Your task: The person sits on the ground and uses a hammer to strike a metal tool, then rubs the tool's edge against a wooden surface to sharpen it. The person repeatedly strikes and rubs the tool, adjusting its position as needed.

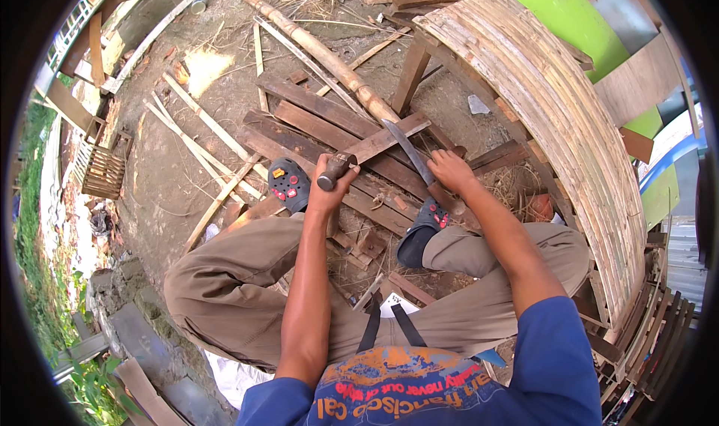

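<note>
My left hand (327, 190) is closed around a hammer (335, 171) close to its thick, dark head; part of the handle shows below the fist. My right hand (451, 170) is curled over the stacked planks, just right of a machete (408, 150). A brown end shows by its fingers, but what they grip is hidden. The machete's blade points away to the upper left, and its wooden handle (446, 199) lies below the hand. Under the blade a short board (389, 137) crosses several long, dark planks (322, 126) between my feet.
A long bamboo pole (314, 50) lies on the dirt beyond the planks. Thin wood strips (196, 137) are scattered to the left, near a slatted crate (105, 170). A curved bamboo-slat bench (554, 96) borders the right side. My clogs (288, 186) stand against the planks.
</note>
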Motion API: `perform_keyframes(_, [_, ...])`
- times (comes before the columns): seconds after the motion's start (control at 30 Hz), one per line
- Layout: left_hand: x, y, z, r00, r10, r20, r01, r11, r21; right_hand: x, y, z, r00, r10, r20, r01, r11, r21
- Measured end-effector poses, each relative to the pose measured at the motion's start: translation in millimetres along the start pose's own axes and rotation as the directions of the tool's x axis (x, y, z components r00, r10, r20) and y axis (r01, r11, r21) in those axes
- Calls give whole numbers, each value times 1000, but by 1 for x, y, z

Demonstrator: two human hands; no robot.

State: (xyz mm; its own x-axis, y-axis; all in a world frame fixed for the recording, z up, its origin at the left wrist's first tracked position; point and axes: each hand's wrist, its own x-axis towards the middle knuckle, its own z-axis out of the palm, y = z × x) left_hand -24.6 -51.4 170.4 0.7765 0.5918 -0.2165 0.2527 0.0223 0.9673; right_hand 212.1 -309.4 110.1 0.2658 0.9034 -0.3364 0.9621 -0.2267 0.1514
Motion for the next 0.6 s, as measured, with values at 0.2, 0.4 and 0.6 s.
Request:
perform_keyframes(0.2, [-3,-17,8,1000,-1,-16,2,998,65,27,1,23,901,-396,-176,360,910,-206])
perform_keyframes(0.4, [-6,-2,11,980,198,18,-196,941,277,89,-20,3,853,-461,245,522,735,-433])
perform_keyframes(0.6, [2,-4,18,990,132,-53,-121,976,182,111,-9,-30,763,-461,454,639,643,-422])
